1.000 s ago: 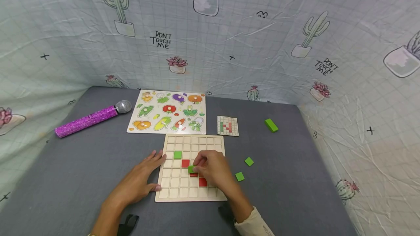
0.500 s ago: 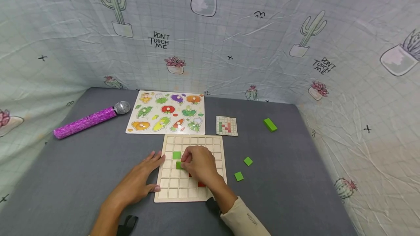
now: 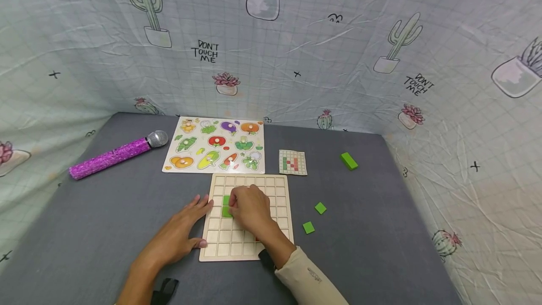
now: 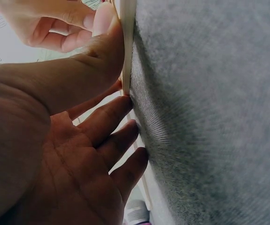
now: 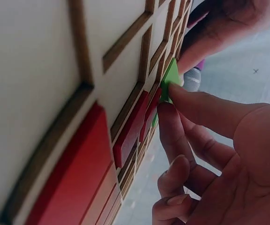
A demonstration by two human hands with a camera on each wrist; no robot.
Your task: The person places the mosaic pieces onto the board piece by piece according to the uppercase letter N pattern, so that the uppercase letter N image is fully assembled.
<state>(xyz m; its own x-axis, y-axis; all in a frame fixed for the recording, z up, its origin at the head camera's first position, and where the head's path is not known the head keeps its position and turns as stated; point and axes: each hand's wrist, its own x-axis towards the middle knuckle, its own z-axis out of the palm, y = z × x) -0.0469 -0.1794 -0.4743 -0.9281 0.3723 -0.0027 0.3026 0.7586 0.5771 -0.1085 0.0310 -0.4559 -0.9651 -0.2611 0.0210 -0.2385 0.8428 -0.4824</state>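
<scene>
My right hand [image 3: 251, 208] pinches a green square tile [image 5: 170, 78] between thumb and index finger, low over the wooden grid board [image 3: 218, 250]. In the head view the held tile lies just below another green tile [image 3: 226, 199] set in the board's grid. Several red tiles [image 5: 130, 131] sit in the grid, seen close in the right wrist view; my right hand and forearm hide most of them from the head camera. With fingers spread, my left hand [image 3: 179, 232] rests at the board's left edge, fingertips and thumb touching it.
Two loose green tiles [image 3: 320, 208] and a green block [image 3: 349, 161] lie to the right. Behind the board are a pattern card [image 3: 292, 162] and a vegetable puzzle board [image 3: 198, 152]. A glittery purple microphone [image 3: 114, 156] lies at the far left.
My right hand has carried the green tile leftward across the board, from over the red tiles to just below the seated green tile. My left hand stays at the edge.
</scene>
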